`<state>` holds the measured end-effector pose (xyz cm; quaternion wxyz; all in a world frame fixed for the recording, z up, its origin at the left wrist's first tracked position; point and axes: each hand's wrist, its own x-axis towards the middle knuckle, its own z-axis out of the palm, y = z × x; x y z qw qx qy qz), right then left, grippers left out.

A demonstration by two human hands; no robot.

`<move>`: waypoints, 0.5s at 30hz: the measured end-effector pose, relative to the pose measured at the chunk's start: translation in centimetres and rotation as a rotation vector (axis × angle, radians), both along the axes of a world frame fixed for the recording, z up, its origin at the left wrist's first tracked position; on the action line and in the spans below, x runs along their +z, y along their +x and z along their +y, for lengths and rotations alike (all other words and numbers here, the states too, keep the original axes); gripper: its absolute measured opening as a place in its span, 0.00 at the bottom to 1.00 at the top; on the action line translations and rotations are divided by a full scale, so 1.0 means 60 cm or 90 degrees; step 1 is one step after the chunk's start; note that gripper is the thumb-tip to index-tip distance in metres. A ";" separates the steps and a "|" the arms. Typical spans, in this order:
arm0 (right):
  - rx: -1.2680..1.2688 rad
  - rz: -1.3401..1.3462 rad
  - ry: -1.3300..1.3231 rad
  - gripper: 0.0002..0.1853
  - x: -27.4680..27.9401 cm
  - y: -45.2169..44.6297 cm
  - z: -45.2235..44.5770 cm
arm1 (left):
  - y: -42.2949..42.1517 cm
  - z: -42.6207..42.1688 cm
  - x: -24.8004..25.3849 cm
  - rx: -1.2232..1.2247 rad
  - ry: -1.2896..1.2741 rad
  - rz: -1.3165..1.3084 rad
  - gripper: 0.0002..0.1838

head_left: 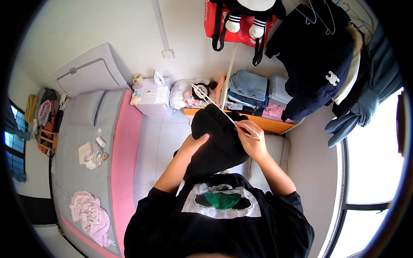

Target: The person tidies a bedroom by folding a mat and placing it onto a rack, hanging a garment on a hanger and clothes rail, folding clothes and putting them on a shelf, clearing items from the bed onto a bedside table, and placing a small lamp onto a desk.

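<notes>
A bundled black garment (pixel 217 148) hangs in front of my body, gathered in folds. My left hand (pixel 194 145) grips its left side, thumb lying across the cloth. On the other side, my right hand (pixel 251 139) is closed around a thin white clothes hanger (pixel 221 110), close to the garment's right edge. The hanger slants up and left across the top of the garment, its far end beyond the cloth. Folds hide most of my left fingers. Whether the hanger passes inside the garment I cannot tell.
To the left is a bed (pixel 118 150) with a crumpled pink cloth (pixel 90 215). Ahead stand a white cabinet (pixel 154 103) with an iron (pixel 158 78) and a shelf of folded jeans (pixel 249 84). Dark jackets (pixel 316 64) hang at the right, near a curtained window (pixel 374 159).
</notes>
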<state>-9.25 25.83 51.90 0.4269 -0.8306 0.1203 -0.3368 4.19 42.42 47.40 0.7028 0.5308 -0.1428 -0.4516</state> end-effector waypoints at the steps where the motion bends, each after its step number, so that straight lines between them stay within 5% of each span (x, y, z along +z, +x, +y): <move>1: -0.004 0.001 -0.059 0.10 -0.001 0.000 0.000 | -0.007 -0.006 0.012 0.028 0.045 -0.008 0.24; 4: 0.001 0.002 0.171 0.10 0.009 -0.001 0.007 | -0.021 -0.026 0.022 0.087 0.094 -0.017 0.20; 8: 0.168 -0.101 -0.063 0.08 0.021 -0.002 0.023 | -0.016 -0.053 -0.017 0.101 0.100 -0.084 0.18; 11: 0.231 0.046 0.039 0.09 0.018 -0.019 0.065 | -0.024 -0.066 -0.022 0.166 0.052 0.008 0.23; 15: 0.147 0.038 -0.041 0.13 -0.006 -0.034 0.062 | -0.001 -0.053 -0.048 0.258 0.121 -0.058 0.30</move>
